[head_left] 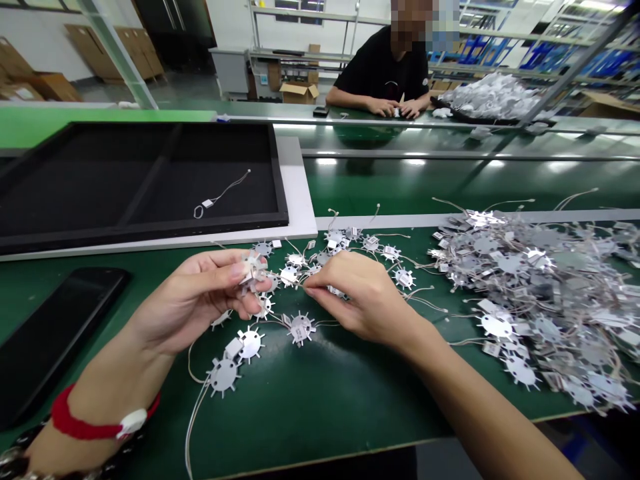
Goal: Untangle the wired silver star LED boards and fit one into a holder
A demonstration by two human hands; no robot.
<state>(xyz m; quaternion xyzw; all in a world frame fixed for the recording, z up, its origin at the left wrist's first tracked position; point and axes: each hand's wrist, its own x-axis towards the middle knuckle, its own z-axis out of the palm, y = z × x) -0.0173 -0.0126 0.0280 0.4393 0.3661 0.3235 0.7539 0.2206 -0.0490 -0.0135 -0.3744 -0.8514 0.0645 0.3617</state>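
Note:
My left hand (205, 293) pinches a silvery sun-shaped metal plate (253, 269) between thumb and fingers, with a thin pale wire leading off to the right. At the end of that wire, my right hand (357, 287) is closed, thumb against forefinger; the wire's tip is mostly hidden there. Beneath and between both hands lie several similar toothed plates with wires, including one plate (301, 329) just below the right hand. Nearer the table's front, two more overlap, the closer one a round toothed plate (224, 376) with long wires trailing toward the edge.
A large heap of wired plates (530, 280) covers the right side of the green table (350, 400). On the left are a black phone (60, 333) and a black-lined tray (280, 180) holding one small wired part (207, 203). Across the bench sits a person (380, 73) beside a white pile (493, 97).

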